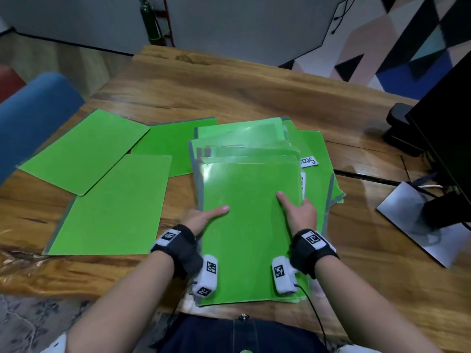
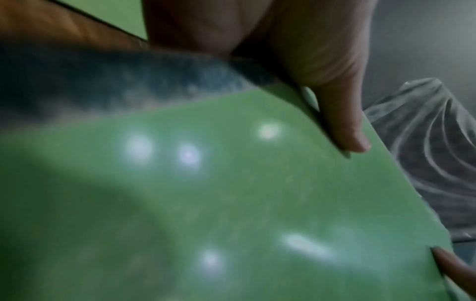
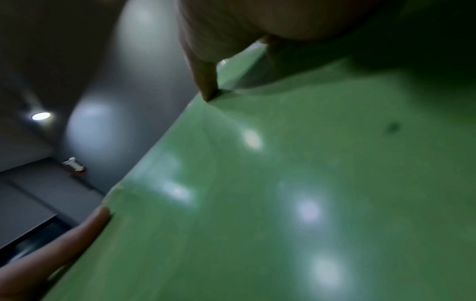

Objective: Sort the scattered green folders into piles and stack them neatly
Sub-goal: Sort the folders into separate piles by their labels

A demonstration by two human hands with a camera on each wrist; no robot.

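Observation:
A fanned pile of glossy green folders (image 1: pixel 249 225) lies in front of me on the wooden table (image 1: pixel 229 93), its near end over the table's edge. My left hand (image 1: pixel 204 217) grips the pile's left edge and my right hand (image 1: pixel 298 212) its right edge, thumbs on top and the other fingers hidden. In the left wrist view a thumb (image 2: pixel 342 126) presses on the top folder (image 2: pixel 206 203). The right wrist view shows the same with its thumb (image 3: pixel 203 77) on the folder (image 3: pixel 283 183). Three loose folders lie to the left: one far left (image 1: pixel 84 151), one nearer (image 1: pixel 114 207), one partly under the pile (image 1: pixel 168 146).
More green folders (image 1: pixel 316 149) stick out from under the pile on the right, with a white label (image 1: pixel 309 161). A black monitor (image 1: pixel 443 123) on a silver base (image 1: pixel 418 220) stands at the right. A blue chair (image 1: pixel 33 115) sits beyond the table's left side.

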